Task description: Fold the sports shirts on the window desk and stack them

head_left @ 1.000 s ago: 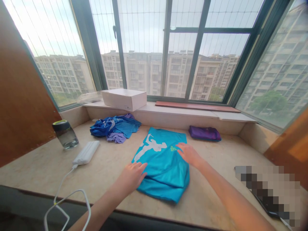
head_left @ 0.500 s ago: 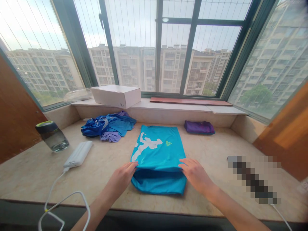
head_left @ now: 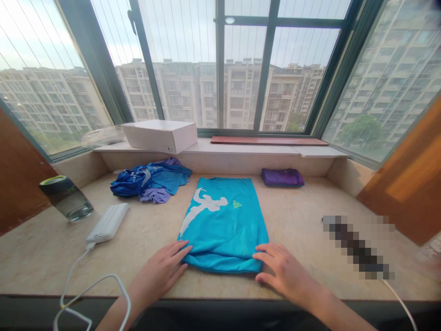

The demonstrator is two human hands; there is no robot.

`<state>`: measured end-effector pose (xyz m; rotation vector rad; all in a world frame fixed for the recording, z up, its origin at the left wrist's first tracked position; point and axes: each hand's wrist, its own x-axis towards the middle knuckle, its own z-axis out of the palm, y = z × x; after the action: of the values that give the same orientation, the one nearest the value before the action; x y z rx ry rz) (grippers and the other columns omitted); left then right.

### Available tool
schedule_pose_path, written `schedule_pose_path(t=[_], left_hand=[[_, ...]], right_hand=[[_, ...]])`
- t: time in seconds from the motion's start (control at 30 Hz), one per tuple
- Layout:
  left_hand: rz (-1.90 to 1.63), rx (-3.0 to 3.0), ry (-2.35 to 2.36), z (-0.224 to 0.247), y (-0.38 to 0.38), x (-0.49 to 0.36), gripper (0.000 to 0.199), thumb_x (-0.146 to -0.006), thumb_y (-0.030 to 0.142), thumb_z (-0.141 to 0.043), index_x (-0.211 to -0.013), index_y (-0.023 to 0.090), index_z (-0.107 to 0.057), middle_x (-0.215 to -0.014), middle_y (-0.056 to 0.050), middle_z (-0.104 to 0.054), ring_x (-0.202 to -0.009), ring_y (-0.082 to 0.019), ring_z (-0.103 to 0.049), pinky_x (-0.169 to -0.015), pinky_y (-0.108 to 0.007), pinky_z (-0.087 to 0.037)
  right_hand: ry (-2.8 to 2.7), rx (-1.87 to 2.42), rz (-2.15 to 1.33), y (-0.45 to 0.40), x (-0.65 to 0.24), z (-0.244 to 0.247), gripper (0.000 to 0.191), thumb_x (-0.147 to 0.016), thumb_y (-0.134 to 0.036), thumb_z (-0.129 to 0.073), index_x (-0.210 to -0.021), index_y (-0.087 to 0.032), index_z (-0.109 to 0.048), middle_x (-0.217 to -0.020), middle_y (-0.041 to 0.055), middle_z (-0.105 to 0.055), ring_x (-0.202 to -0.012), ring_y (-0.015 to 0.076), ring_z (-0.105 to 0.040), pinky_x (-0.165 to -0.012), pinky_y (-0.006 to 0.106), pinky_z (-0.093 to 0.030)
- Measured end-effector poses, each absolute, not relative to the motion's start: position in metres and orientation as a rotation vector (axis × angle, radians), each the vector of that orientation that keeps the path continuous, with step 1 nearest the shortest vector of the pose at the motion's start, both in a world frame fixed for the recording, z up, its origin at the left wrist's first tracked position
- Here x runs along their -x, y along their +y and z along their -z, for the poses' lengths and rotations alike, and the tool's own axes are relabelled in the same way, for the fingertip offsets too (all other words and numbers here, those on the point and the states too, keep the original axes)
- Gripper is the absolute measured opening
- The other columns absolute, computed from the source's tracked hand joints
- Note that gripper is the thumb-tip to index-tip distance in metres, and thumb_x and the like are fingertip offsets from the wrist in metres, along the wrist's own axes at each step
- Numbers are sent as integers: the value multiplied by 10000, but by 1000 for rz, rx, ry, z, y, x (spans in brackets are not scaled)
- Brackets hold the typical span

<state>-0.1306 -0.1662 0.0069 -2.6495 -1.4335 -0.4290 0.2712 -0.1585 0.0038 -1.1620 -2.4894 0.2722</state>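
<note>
A turquoise shirt (head_left: 223, 220) with a white figure print and a small green logo lies folded in a long rectangle on the stone counter (head_left: 296, 257). My left hand (head_left: 163, 266) rests on its near left corner, fingers spread and lying on the cloth. At the near right corner, my right hand (head_left: 280, 266) touches the fabric with its fingers apart. The near end of the shirt is slightly rumpled between the two hands.
Blue and purple clothes (head_left: 151, 179) lie heaped at the back left, a rolled purple cloth (head_left: 282, 177) at the back right. A bottle (head_left: 67, 197) and a white power bank (head_left: 108, 223) with a cable stand left. A white box (head_left: 160, 135) sits on the sill.
The raised near edge of the shirt now lies flat over the lower part. Both hands have moved down toward me and their fingers have spread from a pinch. The view has shifted slightly.
</note>
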Motion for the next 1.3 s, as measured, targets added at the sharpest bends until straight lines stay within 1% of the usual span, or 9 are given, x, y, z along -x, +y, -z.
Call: schedule_pose_path(t=[0.13,0.27,0.5,0.67,0.8,0.93,1.07,1.2,1.3], left_hand=[[430,2617,-1368,-5,-160,131,319,-961,211,-526,-1200,287,-724,-1268,-41,-718,-1097,-254,-709,-952,-381,-585],[526,2545,-1374,-9,-156,117,334,-964,93,-444,-1104,238,-711,-1135,-47,-757,-994,-235,-727,-871,-372,-595],[1166,2221,-1287,-25,-164,87,230,-997,106,-475,-1163,198,-604,-1072,-86,-705,-1009,-218,-685,-908,-348,-553],[1273,2237,-1287,-23,-169,84,273,-1003,86,-447,-1215,197,-579,-1048,-75,-696,-977,-188,-694,-889,-286,-547],[1265,2309,-1346,-14,-170,86,249,-1023,131,-438,-1215,202,-580,-1051,-60,-718,-969,-174,-716,-858,-242,-555],[1309,2271,-1432,-14,-172,86,230,-1030,168,-440,-1196,205,-595,-1035,-50,-731,-938,-168,-731,-832,-229,-568],[1325,2255,-1443,-16,-173,85,229,-1029,183,-445,-1187,204,-610,-1042,-52,-737,-947,-173,-735,-842,-233,-577],[1326,2247,-1456,-12,-173,86,255,-1028,167,-422,-1187,205,-618,-1079,-56,-742,-1011,-180,-729,-918,-257,-567],[1331,2241,-1461,-11,-175,85,271,-1025,160,-407,-1177,210,-626,-1077,-53,-747,-1018,-180,-730,-928,-262,-567]], right_hand=[[-2393,1124,-35,-155,-266,4,239,-891,-89,-643,-1072,-237,-689,-1149,60,-719,-1063,254,-668,-953,429,-503],[-2312,1162,228,-148,-258,3,282,-906,-3,-485,-993,-212,-653,-967,60,-723,-916,253,-675,-890,452,-481],[-1978,1157,3,-144,-263,-6,179,-941,-122,-437,-1042,-218,-550,-921,57,-665,-834,224,-638,-725,349,-510],[-2095,960,1,-148,-274,-9,225,-935,-88,-408,-996,-237,-564,-972,60,-666,-904,234,-631,-826,401,-503],[-2121,1114,-129,-152,-273,0,345,-947,-68,-390,-1166,-250,-585,-1130,72,-682,-1073,241,-638,-944,429,-508],[-2267,1127,-478,-159,-269,6,532,-960,-282,-577,-1473,-315,-441,-1458,67,-551,-1349,264,-504,-1128,459,-425],[-2117,1294,-822,-152,-266,9,709,-897,-323,-650,-1545,-301,-366,-1447,67,-558,-1297,255,-553,-1118,439,-437],[-2070,1394,-984,-137,-265,4,622,-850,-320,-686,-1449,-255,-529,-1210,67,-674,-1123,257,-635,-1049,438,-470],[-2201,1336,-1020,-136,-264,-9,298,-864,-366,-680,-1116,-216,-733,-1079,70,-688,-1035,260,-643,-988,423,-495]])
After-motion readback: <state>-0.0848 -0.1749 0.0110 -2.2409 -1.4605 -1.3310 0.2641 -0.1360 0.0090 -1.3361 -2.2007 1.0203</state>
